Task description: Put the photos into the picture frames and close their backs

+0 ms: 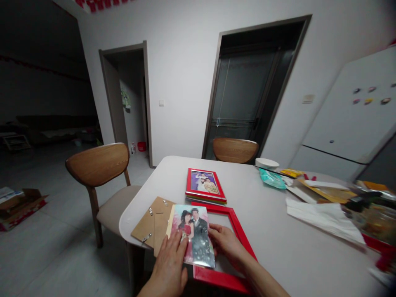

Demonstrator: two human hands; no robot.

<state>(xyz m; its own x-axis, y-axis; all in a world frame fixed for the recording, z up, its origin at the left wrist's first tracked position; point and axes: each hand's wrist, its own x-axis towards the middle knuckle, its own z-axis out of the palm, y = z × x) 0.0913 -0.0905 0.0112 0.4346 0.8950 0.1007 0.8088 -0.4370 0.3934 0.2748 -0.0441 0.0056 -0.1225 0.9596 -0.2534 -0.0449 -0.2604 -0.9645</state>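
A glossy photo print [199, 241] of two people in formal clothes lies tilted over brown backing boards and the left part of an empty red picture frame [244, 235]. My left hand [171, 262] rests on its lower left side, fingers stretched out flat. At its right edge, my right hand [227, 243] has curled fingers gripping the print, above the frame's opening. Under the print's left side are the brown backing boards [145, 225] with small metal clips, near the table's left corner. Just beyond sits a stack topped by a red framed photo [206, 185].
The white table [262, 231] has rounded corners. On its right are a white bowl [267, 163], a teal packet [272, 178], white paper [323, 218] and assorted clutter. Wooden chairs stand at left [99, 165] and at the far side [235, 149].
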